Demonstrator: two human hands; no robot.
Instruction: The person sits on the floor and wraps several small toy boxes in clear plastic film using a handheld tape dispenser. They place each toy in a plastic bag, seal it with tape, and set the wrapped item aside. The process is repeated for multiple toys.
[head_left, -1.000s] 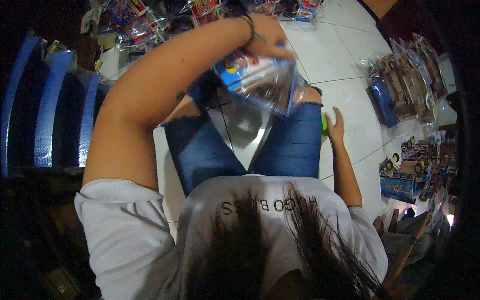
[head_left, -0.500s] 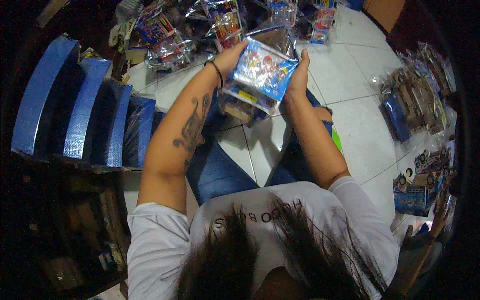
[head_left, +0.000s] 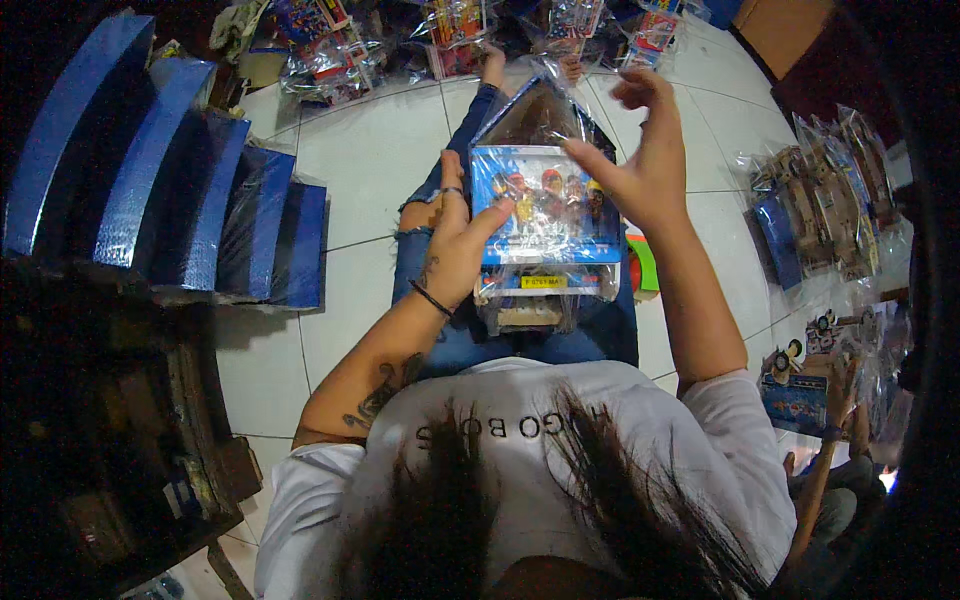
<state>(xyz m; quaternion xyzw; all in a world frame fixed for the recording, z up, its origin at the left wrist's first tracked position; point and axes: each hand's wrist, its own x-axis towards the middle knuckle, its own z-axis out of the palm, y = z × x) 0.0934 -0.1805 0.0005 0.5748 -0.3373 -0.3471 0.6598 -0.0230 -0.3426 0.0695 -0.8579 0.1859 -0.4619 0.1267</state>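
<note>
A plastic-wrapped package [head_left: 570, 235] rests over my lap, its blue front printed with several figures. A yellow label sits near its lower edge, and the blue-edged open top of the package points away from me. My left hand [head_left: 462, 235] grips its left side, with the thumb across the printed front. Above the package's upper right corner, my right hand [head_left: 645, 160] is raised with its fingers apart. The right thumb reaches toward the top edge of the print; whether it touches the plastic I cannot tell.
Blue panels [head_left: 180, 165] stand in a row at the left. Several wrapped packages [head_left: 340, 65] lie at the far side. At the right are more wrapped brown pieces [head_left: 825, 195] and another person's arm [head_left: 825, 480]. A dark shelf [head_left: 110, 450] stands lower left, on white floor tiles [head_left: 350, 190].
The package has come closer to me and turned upright over my lap. My right hand has let go of its right side and lifted away, while my left hand still holds it.
</note>
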